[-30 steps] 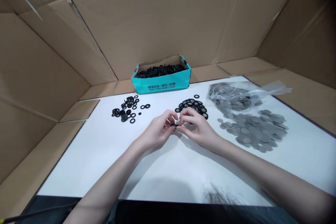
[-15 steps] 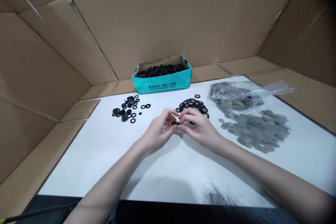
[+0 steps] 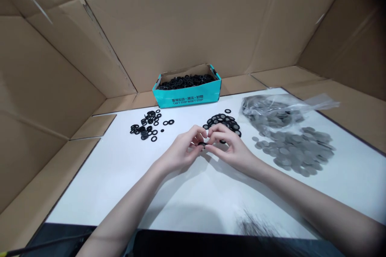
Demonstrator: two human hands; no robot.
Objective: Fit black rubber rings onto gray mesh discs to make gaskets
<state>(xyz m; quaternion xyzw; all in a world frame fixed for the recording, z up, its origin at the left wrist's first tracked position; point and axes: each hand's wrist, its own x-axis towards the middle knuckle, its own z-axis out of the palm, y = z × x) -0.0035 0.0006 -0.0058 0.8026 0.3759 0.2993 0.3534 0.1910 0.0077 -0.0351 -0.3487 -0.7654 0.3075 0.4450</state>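
Between my two hands, over the middle of the white table, is a small black rubber ring (image 3: 202, 143). My left hand (image 3: 181, 150) pinches its left side with thumb and fingers. From the right, my right hand (image 3: 230, 144) grips the other side, its thumb near the left one. Whether a grey disc sits inside the ring is too small to tell. Just behind my right hand lies a pile of black rings with grey discs in them (image 3: 222, 119), partly hidden by the fingers.
Loose black rings (image 3: 150, 120) are scattered at the left. A turquoise box (image 3: 188, 95) full of black rings stands at the back. To the right lie a heap of grey mesh-like discs (image 3: 301, 148) and a clear plastic bag (image 3: 271, 108) of them. Cardboard walls (image 3: 187, 20) surround the table (image 3: 120, 180).
My fingers have shifted slightly around the black ring, which looks tilted a little differently. The whole view has moved slightly; the piles stay as they were.
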